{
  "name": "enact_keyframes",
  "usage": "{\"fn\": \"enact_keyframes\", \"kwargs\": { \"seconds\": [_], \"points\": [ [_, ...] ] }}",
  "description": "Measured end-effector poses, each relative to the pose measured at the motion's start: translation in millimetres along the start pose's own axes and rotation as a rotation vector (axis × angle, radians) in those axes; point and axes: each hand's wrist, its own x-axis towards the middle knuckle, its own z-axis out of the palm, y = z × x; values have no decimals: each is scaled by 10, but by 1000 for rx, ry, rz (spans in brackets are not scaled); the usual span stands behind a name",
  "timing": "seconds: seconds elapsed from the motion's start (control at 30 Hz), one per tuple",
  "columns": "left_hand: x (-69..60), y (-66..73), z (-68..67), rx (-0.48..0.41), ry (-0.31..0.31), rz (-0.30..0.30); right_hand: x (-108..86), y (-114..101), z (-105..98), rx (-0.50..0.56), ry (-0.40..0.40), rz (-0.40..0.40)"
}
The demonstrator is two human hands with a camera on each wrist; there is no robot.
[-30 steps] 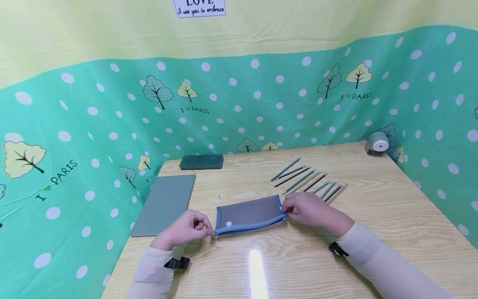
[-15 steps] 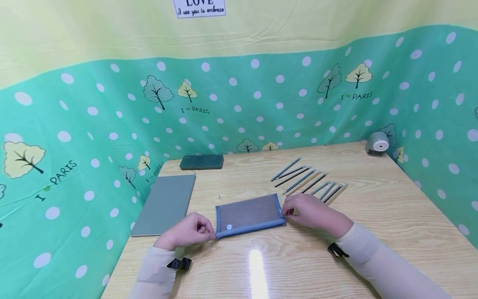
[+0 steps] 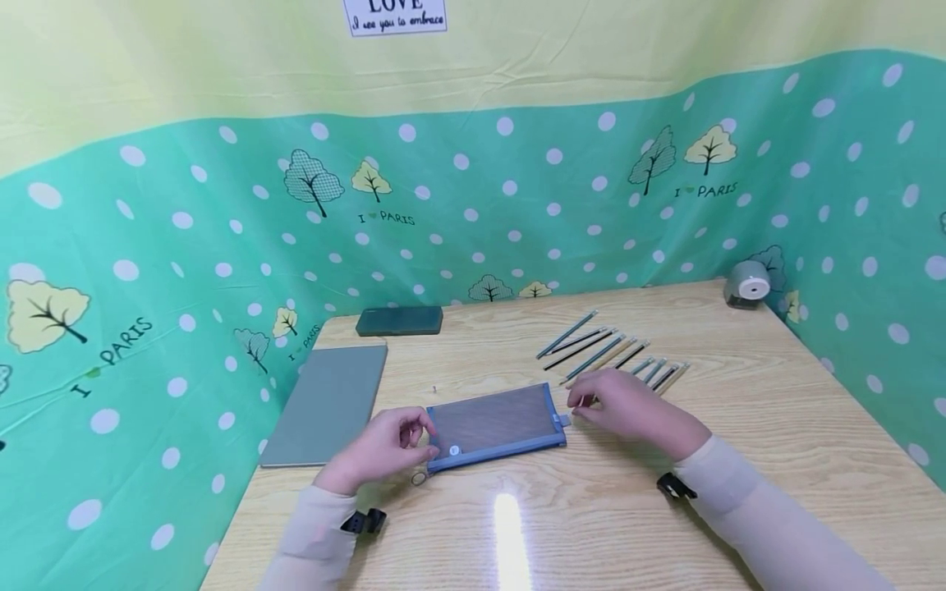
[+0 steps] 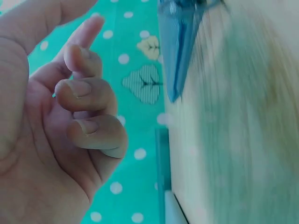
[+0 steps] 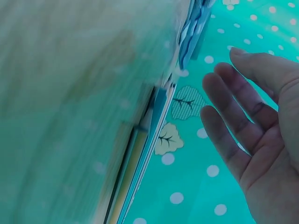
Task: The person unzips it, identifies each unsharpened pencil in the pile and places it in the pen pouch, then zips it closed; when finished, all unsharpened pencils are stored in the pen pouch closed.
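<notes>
A flat mesh pouch (image 3: 495, 420) with blue edging lies on the table, its zipper edge toward the person and a small ring (image 3: 419, 478) at its near left corner. Over the pouch's left edge is the left hand (image 3: 384, 447), thumb and fingers apart; the left wrist view shows this hand (image 4: 60, 107) holding nothing beside the blue pouch (image 4: 177, 51). Just off the pouch's right end hovers the right hand (image 3: 628, 408), near a small blue tab (image 3: 565, 420). In the right wrist view the hand (image 5: 261, 116) is empty, with loosely bent fingers.
Several pencils (image 3: 591, 359) lie loose behind and beside the right hand. A grey flat board (image 3: 325, 405) is at the left, with a dark green case (image 3: 399, 321) behind it. A pencil sharpener (image 3: 746, 285) stands at the back right corner.
Both hands have let go of the pouch's ends. The left hand has shifted right over the edge, the right hand slightly away and up. The pouch now lies flatter, its ring and tab uncovered.
</notes>
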Motion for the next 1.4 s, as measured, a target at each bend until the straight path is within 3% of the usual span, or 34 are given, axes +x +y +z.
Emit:
{"fn": "enact_keyframes", "kwargs": {
  "seconds": [0.17, 0.4, 0.67, 1.0, 1.2, 1.4],
  "points": [
    [110, 122, 40, 35, -2, -7, 7, 98, -83, 36, -13, 115],
    [280, 270, 142, 236, -4, 58, 21, 292, -209, 56, 0, 199],
    [434, 370, 276, 394, -7, 95, 64, 512, -329, 69, 11, 286],
    [551, 321, 456, 498, -31, 103, 65, 726, -393, 76, 33, 337],
    [573, 336, 525, 506, -86, 77, 73, 761, -444, 93, 38, 338],
    [585, 339, 570, 564, -102, 55, 72, 763, -465, 112, 39, 342]
  ]
}}
